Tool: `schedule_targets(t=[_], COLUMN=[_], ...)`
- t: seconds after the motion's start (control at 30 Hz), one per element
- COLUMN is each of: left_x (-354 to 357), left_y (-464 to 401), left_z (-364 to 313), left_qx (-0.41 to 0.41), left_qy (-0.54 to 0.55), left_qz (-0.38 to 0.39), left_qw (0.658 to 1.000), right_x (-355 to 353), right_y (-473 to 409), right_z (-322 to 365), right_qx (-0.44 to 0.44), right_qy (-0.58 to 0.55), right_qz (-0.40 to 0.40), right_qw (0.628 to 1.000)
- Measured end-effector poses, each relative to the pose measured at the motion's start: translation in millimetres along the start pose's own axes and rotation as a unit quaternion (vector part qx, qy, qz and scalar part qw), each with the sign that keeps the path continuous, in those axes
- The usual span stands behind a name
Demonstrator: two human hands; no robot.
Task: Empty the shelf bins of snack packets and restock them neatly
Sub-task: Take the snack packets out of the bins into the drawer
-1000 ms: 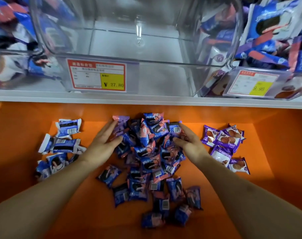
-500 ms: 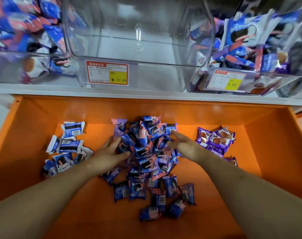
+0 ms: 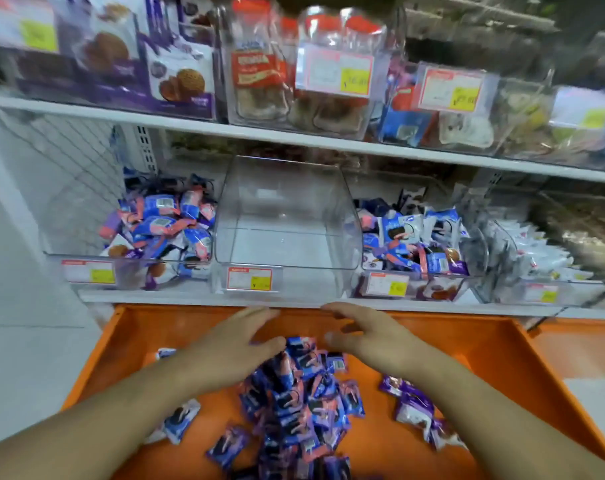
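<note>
A heap of blue-and-pink snack packets lies in the middle of the orange tray. My left hand and my right hand hover just above the far end of the heap, fingers spread and loosely bent, holding nothing. Purple packets lie at the tray's right, and a few blue-and-white ones show under my left forearm. On the shelf straight ahead stands a clear bin with nothing in it. The clear bins to its left and right hold mixed packets.
A white shelf edge runs just beyond the tray, with price tags on the bins. An upper shelf carries biscuit boxes and red-lidded jars. White-packet bins stand at the far right. Pale floor lies to the left.
The view has tilted up and pulled back, showing both shelves. Both hands have lifted off the sides of the packet heap and now hover at its far end, nearer the shelf.
</note>
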State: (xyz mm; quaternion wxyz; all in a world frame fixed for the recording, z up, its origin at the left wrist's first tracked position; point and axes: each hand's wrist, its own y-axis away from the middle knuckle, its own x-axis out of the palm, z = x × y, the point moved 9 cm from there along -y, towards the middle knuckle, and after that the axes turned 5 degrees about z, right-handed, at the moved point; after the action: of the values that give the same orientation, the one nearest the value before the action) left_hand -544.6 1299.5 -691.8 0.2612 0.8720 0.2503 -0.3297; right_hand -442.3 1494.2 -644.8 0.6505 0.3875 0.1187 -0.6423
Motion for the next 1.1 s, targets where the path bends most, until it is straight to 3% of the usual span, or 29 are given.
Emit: schedule_targets(t=[0.1, 0.23, 0.4, 0.5, 0.63, 0.8, 1.1], left_x=[-51.5, -117.3, -188.7, -214.0, -223.6, -217.3, -217.1], left_y=[30.0, 73.0, 91.2, 99.6, 97.6, 92.2, 94.2], left_z=[-38.4, -28.6, 46.3, 81.0, 115.6, 129.7, 142.0], left_qx=[0.047, 0.055, -0.011, -0.072, -0.116, -0.122, -0.119], left_qy=[-0.001, 0.018, -0.043, -0.072, -0.101, -0.075, -0.045], left_qz=[-0.056, -0.145, -0.242, -0.244, -0.226, -0.211, -0.213], left_qw=[0.997, 0.988, 0.969, 0.965, 0.962, 0.967, 0.969], right_x=[-2.2, 11.8, 18.1, 27.5, 47.2, 71.0, 67.9], right_y=[17.5, 17.6, -27.3, -87.1, -186.9, -271.9, -270.1], right_z=[36.6, 96.8, 206.8, 268.3, 310.6, 302.2, 316.4], right_qx=[-0.054, -0.125, -0.240, -0.288, -0.230, -0.131, -0.178], right_qy=[-0.046, -0.026, 0.036, 0.127, 0.207, 0.270, 0.343], right_qz=[-0.030, -0.035, -0.094, -0.119, -0.063, 0.004, -0.100], right_qw=[0.997, 0.991, 0.966, 0.942, 0.949, 0.954, 0.917])
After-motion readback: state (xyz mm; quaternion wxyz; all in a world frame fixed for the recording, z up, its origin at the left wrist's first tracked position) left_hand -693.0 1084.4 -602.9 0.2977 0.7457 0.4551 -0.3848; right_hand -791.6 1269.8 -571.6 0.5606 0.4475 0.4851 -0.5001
